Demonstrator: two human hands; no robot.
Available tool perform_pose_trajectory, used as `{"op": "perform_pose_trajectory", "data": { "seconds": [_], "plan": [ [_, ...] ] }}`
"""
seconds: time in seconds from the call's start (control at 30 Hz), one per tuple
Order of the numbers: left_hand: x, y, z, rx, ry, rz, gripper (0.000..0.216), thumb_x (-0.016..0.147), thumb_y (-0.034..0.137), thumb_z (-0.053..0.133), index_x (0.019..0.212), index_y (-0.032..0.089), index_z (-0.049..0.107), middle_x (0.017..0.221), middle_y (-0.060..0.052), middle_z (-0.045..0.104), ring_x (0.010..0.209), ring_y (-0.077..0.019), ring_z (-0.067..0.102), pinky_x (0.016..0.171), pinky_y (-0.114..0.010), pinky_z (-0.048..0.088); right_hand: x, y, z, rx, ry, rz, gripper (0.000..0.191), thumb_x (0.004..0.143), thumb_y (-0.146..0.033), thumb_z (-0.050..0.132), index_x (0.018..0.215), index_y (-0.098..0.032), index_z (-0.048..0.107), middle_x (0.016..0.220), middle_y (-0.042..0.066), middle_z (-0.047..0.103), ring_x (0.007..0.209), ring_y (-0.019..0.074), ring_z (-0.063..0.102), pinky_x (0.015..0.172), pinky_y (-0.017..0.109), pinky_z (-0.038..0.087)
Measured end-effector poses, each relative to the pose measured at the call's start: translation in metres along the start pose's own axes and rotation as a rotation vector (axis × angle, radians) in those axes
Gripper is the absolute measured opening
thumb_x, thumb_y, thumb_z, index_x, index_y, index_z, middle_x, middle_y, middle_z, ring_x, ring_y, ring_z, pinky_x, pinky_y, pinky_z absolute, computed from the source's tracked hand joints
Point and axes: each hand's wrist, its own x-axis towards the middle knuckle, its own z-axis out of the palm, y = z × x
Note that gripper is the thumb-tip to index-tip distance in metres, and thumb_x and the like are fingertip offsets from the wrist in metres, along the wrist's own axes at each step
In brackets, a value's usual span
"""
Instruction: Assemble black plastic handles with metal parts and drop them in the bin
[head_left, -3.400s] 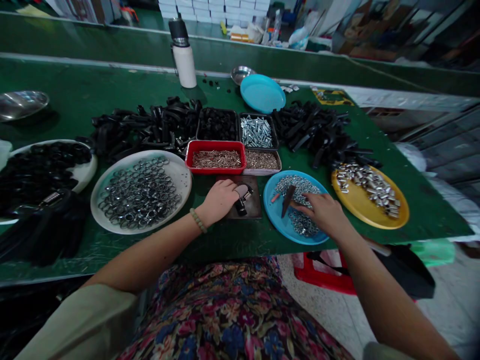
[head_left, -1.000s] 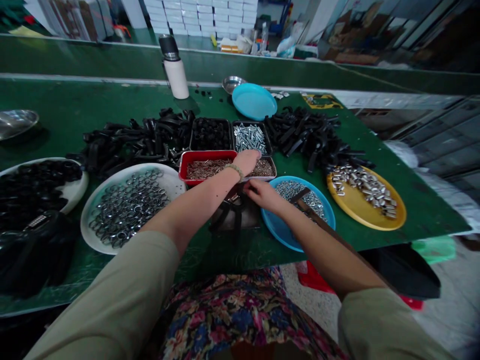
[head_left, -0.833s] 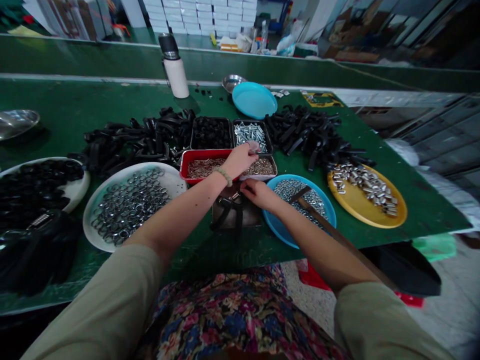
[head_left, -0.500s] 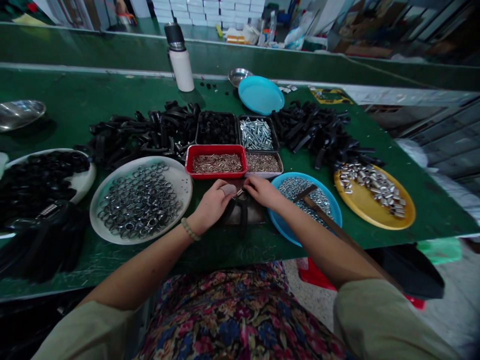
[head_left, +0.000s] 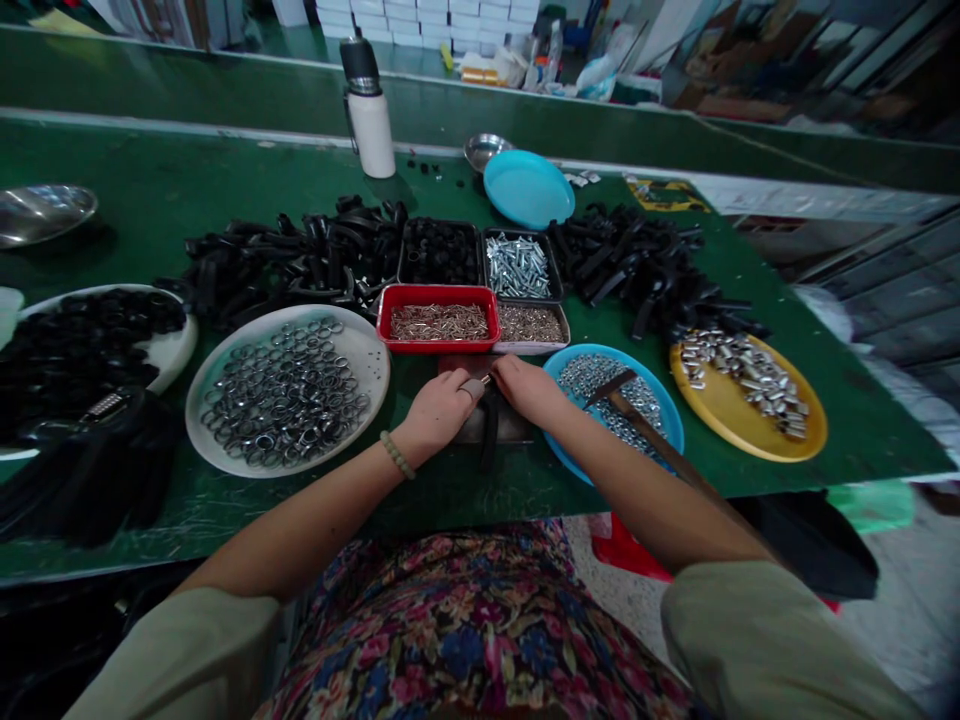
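My left hand [head_left: 439,408] and my right hand [head_left: 527,388] meet over a dark plate [head_left: 508,428] at the table's near edge. Both are closed round a black clamp part [head_left: 489,432] with a small metal pin between the fingertips. A taped fingertip shows on my left hand. Just behind the hands stand a red tray [head_left: 438,318] of thin metal pins and a pale tray [head_left: 531,325] of small brown pieces. Right of my right hand a blue plate [head_left: 564,450] holds nuts, with a hammer [head_left: 651,432] lying across it.
A white plate of metal rings [head_left: 286,386] lies left, a white plate of black rings [head_left: 90,335] farther left. Black trays of caps [head_left: 439,252] and screws [head_left: 517,266], piles of black levers [head_left: 296,258], a yellow plate of sleeves [head_left: 746,395], a flask [head_left: 369,108] and turquoise plate [head_left: 527,188] stand behind.
My left hand reached forward to the screw tray, then came back to the plate. Both hands now meet on the black clamp part. The hammer stays on the blue plate.
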Motion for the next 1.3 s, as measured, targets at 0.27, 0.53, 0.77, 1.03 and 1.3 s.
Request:
{"op": "perform_pose_trajectory", "data": {
  "seconds": [0.27, 0.53, 0.77, 1.03, 1.3],
  "plan": [
    [-0.007, 0.002, -0.007, 0.009, -0.034, 0.076, 0.022, 0.095, 0.026, 0.041, 0.101, 0.018, 0.060, 0.098, -0.007, 0.057, 0.092, -0.0212, 0.054, 0.087, -0.034, 0.045, 0.003, 0.012, 0.002, 0.338, 0.108, 0.125, 0.012, 0.092, -0.024, 0.050, 0.091, -0.017, 0.060, 0.087, 0.005, 0.066, 0.081, 0.0167, 0.060, 0.075, 0.027, 0.043],
    [-0.014, 0.005, -0.009, -0.083, -0.050, 0.033, 0.026, 0.096, 0.031, 0.039, 0.108, 0.020, 0.059, 0.109, -0.007, 0.056, 0.099, -0.0207, 0.052, 0.091, -0.033, 0.044, 0.004, 0.013, 0.001, 0.298, 0.088, 0.105, 0.014, 0.093, -0.026, 0.049, 0.092, -0.018, 0.060, 0.089, 0.005, 0.067, 0.083, 0.0171, 0.061, 0.075, 0.027, 0.043],
    [-0.015, 0.006, -0.008, -0.082, -0.052, 0.020, 0.028, 0.096, 0.031, 0.037, 0.109, 0.020, 0.059, 0.108, -0.007, 0.056, 0.099, -0.0205, 0.052, 0.090, -0.032, 0.045, 0.006, -0.012, -0.015, -0.091, -0.147, 0.015, 0.022, 0.094, -0.014, 0.040, 0.107, -0.014, 0.058, 0.108, 0.015, 0.063, 0.087, 0.0210, 0.064, 0.072, 0.028, 0.045],
    [-0.019, 0.008, -0.012, -0.072, -0.081, -0.022, 0.030, 0.095, 0.033, 0.040, 0.118, 0.021, 0.056, 0.108, -0.007, 0.055, 0.094, -0.0200, 0.055, 0.086, -0.032, 0.048, -0.093, 0.041, -0.038, -0.263, 0.148, 0.374, 0.043, 0.095, -0.036, 0.040, 0.131, -0.013, 0.048, 0.122, 0.021, 0.060, 0.113, 0.0336, 0.055, 0.093, 0.049, 0.043],
    [-0.018, 0.008, -0.009, -0.106, -0.123, -0.044, 0.027, 0.095, 0.032, 0.039, 0.111, 0.021, 0.057, 0.108, -0.007, 0.055, 0.086, -0.0177, 0.060, 0.078, -0.030, 0.050, -0.170, 0.049, -0.038, -0.195, 0.017, 0.670, 0.042, 0.095, -0.034, 0.031, 0.130, -0.018, 0.047, 0.113, 0.019, 0.064, 0.085, 0.0305, 0.067, 0.070, 0.043, 0.052]
  ]
}}
